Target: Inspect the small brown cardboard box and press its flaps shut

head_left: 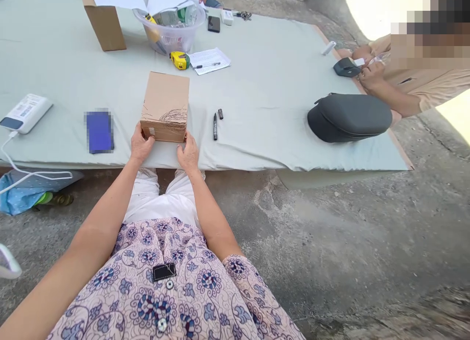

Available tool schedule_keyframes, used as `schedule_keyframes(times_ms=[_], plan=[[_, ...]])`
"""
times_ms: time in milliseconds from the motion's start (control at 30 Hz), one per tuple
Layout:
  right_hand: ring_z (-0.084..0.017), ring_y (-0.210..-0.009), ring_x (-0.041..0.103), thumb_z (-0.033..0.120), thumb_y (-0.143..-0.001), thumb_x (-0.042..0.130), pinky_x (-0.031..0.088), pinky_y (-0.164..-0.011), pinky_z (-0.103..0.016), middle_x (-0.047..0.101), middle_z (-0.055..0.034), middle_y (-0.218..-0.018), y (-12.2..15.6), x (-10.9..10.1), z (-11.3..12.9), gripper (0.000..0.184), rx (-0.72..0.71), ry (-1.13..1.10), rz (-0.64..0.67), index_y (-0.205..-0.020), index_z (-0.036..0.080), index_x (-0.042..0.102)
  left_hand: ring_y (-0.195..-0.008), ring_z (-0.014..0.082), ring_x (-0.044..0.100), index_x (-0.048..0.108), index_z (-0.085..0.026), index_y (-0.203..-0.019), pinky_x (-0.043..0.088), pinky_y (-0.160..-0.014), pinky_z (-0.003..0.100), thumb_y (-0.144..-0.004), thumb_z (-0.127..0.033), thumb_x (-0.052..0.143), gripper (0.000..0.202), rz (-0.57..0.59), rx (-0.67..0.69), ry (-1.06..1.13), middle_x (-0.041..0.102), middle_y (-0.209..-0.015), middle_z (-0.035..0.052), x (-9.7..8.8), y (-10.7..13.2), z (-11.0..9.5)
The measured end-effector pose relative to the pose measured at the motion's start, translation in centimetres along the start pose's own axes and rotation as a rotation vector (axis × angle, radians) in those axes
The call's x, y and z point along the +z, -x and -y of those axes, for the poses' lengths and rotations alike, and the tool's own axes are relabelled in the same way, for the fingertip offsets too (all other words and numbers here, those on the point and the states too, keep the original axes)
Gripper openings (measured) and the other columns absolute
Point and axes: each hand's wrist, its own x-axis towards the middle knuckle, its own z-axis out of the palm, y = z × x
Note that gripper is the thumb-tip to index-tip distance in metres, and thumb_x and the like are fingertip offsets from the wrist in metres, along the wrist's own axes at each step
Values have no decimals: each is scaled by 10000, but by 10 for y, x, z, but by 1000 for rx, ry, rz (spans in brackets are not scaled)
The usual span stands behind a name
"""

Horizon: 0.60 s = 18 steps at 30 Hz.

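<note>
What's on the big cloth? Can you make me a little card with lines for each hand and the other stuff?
Left hand: fingers on the near left corner of a cardboard box
Right hand: fingers on the box's near right corner
Box drawing: dark pen lines on its side
Closest things: black marker, lying near its cap
Farther away: yellow tape measure, clear plastic tub
Other person: hands beside a small dark pouch
Surface: pale green cloth
</note>
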Motion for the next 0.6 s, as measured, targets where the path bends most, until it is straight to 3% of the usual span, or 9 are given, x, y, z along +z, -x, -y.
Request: schedule_keyframes(times_ms=[167,467,600], plan=[[-260,-1199,585,160,-833,457,506,-1091,-457,612,-163,-1299,1,1,-4,591,1,-19,-7,-1421,138,400,-1047,250,672,564,-181,-1227,571,-972,403,-774,-375,676,505,9,13,51,696,-1140,106,0,2,-1],[-256,-1137,604,178,-835,452,533,-1036,-472,607,-160,-1277,3,1,-12,577,8,2,-9,-1409,166,396,-1049,246,673,557,-199,-1323,546,-1013,412,-789,-332,663,561,28,19,63,693,-1184,94,2,6,2],[-250,-1107,612,170,-827,464,558,-999,-463,619,-156,-1244,3,-2,-11,568,21,16,-5,-1393,168,420,-1156,266,648,544,-182,-1350,518,-1066,424,-774,-280,650,594,28,18,80,663,-1290,121,3,8,3]])
